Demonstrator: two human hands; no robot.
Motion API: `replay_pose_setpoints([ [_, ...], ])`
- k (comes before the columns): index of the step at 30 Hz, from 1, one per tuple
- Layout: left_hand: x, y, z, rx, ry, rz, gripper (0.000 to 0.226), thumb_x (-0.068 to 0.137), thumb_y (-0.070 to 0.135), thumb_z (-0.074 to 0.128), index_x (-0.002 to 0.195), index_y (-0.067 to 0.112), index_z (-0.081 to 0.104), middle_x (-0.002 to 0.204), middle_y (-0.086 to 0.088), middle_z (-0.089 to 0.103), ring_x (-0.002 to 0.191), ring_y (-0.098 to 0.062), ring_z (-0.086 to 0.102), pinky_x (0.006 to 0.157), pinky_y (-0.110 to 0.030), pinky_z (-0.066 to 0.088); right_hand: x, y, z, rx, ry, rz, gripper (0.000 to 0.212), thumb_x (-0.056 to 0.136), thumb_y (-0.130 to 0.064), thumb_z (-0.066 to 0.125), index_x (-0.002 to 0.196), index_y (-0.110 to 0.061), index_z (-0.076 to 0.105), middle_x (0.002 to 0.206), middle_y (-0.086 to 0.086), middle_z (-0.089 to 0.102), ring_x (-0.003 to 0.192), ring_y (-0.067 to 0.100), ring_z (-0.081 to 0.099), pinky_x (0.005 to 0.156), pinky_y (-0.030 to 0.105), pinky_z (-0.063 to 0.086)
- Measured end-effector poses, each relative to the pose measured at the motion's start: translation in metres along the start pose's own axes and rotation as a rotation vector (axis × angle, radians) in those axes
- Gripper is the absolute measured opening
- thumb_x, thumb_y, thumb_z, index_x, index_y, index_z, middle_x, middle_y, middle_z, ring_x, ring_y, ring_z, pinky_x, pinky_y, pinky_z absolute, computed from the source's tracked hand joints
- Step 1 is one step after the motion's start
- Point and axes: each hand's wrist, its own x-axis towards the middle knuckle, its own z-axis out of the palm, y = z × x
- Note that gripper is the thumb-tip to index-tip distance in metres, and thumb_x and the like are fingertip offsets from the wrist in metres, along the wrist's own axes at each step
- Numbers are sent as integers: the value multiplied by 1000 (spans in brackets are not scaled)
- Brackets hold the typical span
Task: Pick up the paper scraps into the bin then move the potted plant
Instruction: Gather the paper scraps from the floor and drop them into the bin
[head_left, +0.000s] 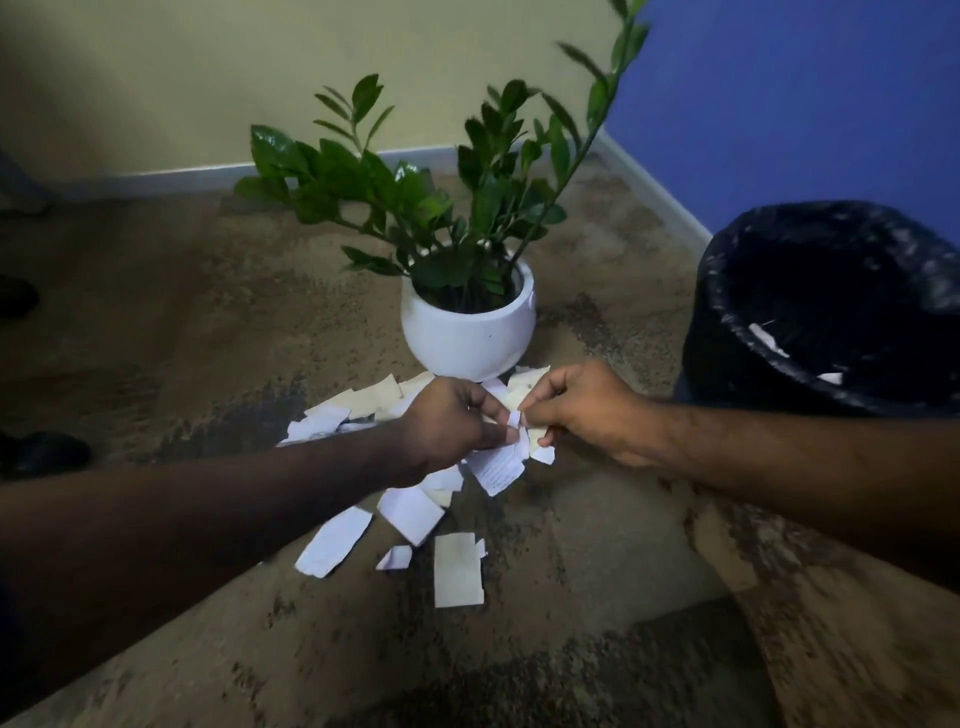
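Several white and cream paper scraps (410, 512) lie scattered on the carpet in front of a white round pot (467, 332) holding a green leafy plant (415, 197). My left hand (447, 426) and my right hand (582, 410) meet over the middle of the pile. Both pinch paper scraps (501, 467) between fingers and thumb, and the pieces hang just above the floor. A black bin (727, 312) lined with a black bag stands at the right, with a few scraps inside it.
The plant stands near a room corner where a yellow wall (208, 78) meets a blue wall (779, 104). The carpet (208, 312) is brown and mottled. Dark shoes (41, 452) show at the left edge.
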Motion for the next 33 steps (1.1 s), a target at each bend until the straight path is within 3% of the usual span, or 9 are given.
replay_pose_setpoints([
  [5,12,57,7,-43,79,164,11,73,16,84,75,12,75,82,-21,72,69,-18,60,62,-31,49,-13,-33,-59,-22,73,-126,8,75,10,70,80,15,66,64,12,67,55,19,64,55,26,56],
  [9,23,111,25,20,192,295,11,77,13,80,81,4,74,78,-12,74,64,-8,61,59,-21,52,-27,-58,-107,-55,161,-213,5,74,12,70,78,13,67,62,10,68,54,18,65,55,26,56],
  [12,31,150,41,9,290,387,9,79,15,78,77,7,75,65,2,67,51,1,55,47,-12,44,-35,-70,-141,-67,263,-247,4,74,11,70,77,10,69,55,6,67,51,17,63,49,22,52],
  [15,43,184,57,-62,346,442,12,78,20,77,69,15,71,64,8,67,58,-1,59,59,-17,47,-44,-79,-173,-81,377,-282,9,74,10,69,70,2,70,55,8,66,47,16,60,48,22,51],
  [17,46,206,73,-156,345,451,10,79,13,75,71,15,69,61,11,61,52,5,54,57,-11,43,-48,-79,-193,-98,462,-300,12,73,10,69,68,-1,70,57,11,66,47,16,60,50,23,51],
  [21,57,227,111,-367,321,412,16,79,6,75,69,16,69,74,-3,70,68,-13,64,74,-29,58,-56,-66,-226,-153,583,-294,5,72,7,71,77,7,69,67,22,66,52,18,58,51,26,50],
  [26,64,233,152,-476,188,329,9,81,4,73,77,12,72,86,-10,74,75,-18,67,80,-34,58,-67,-32,-252,-322,727,-223,7,73,-5,74,69,-10,71,60,4,67,46,4,56,47,13,44],
  [30,62,234,169,-292,51,303,33,84,4,67,113,18,71,118,-2,70,103,-15,66,90,-30,55,-75,-14,-265,-440,703,-127,17,81,-2,66,85,-15,76,68,-3,67,51,-6,56,49,2,36],
  [33,59,235,169,-144,79,342,40,83,-3,64,114,20,72,116,2,71,99,-14,67,86,-28,57,-76,-5,-270,-509,699,-55,28,81,2,61,93,-16,77,88,1,73,80,10,65,72,17,44],
])
